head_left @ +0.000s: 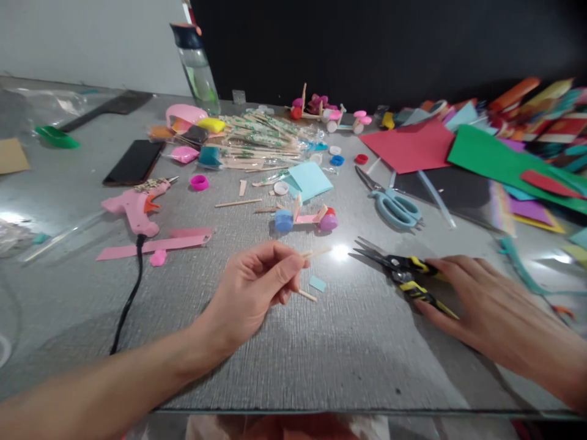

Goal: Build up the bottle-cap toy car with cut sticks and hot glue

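My left hand [257, 284] pinches a thin wooden stick [317, 251] between thumb and fingers, just above the grey table [293, 360]. A cut stick piece [307, 296] and a small blue paper scrap [317, 283] lie right beside it. My right hand [481, 305] rests on the yellow-and-black handles of a pair of snips [398, 266], whose blades point left and lie open on the table. Beyond my hands stands a small craft car [305, 217] made of sticks with blue and purple bottle-cap wheels.
A pink glue gun [135, 205] with a black cord lies at the left, near pink paper strips [153, 244] and a black phone [134, 162]. Blue scissors [389, 201], coloured paper sheets [504, 159], a stick pile [257, 143] and a water bottle [197, 67] fill the back.
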`<state>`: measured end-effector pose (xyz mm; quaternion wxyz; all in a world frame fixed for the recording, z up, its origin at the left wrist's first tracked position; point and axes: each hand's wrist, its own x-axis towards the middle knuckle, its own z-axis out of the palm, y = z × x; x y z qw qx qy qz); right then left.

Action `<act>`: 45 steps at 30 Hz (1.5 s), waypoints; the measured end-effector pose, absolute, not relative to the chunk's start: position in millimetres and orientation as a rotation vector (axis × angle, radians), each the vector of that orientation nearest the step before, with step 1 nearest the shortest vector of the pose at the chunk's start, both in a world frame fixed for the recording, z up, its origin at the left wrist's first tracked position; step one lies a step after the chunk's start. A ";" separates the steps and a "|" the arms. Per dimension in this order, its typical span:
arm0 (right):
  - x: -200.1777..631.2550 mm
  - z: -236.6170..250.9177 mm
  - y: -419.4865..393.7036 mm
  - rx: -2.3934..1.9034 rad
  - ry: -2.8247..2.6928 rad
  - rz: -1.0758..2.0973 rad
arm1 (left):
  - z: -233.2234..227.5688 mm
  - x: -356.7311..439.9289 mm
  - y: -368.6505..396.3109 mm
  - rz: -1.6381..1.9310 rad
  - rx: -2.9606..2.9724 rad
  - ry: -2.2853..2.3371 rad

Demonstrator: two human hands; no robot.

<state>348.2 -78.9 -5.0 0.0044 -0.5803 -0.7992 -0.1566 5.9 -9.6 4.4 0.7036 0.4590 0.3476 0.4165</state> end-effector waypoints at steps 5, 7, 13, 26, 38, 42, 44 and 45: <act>347.5 -5.7 -80.6 -1.732 -2.566 -0.525 | 6.0 7.1 -9.7 0.923 1.012 0.789; 350.3 -5.5 -82.0 -1.721 -2.597 -0.499 | 6.1 7.2 -9.5 0.932 1.011 0.782; 359.0 1.1 -92.4 -1.638 -2.703 -0.333 | 5.8 6.4 -9.9 0.954 1.002 0.755; 334.6 7.8 -99.1 -1.759 -2.470 -0.136 | 6.7 8.9 -10.3 0.954 1.016 0.806; 300.8 25.4 -91.1 -1.739 -2.395 -0.071 | 6.4 7.3 -5.1 0.976 1.048 0.866; 307.0 15.6 -82.3 -1.798 -2.415 -0.122 | 6.5 5.3 -1.7 0.959 1.153 0.891; 310.7 8.8 -79.3 -1.814 -2.426 -0.110 | 5.6 5.4 -0.9 0.926 1.193 0.896; 312.4 5.4 -77.8 -1.827 -2.426 -0.103 | 4.8 5.7 -0.8 0.908 1.209 0.898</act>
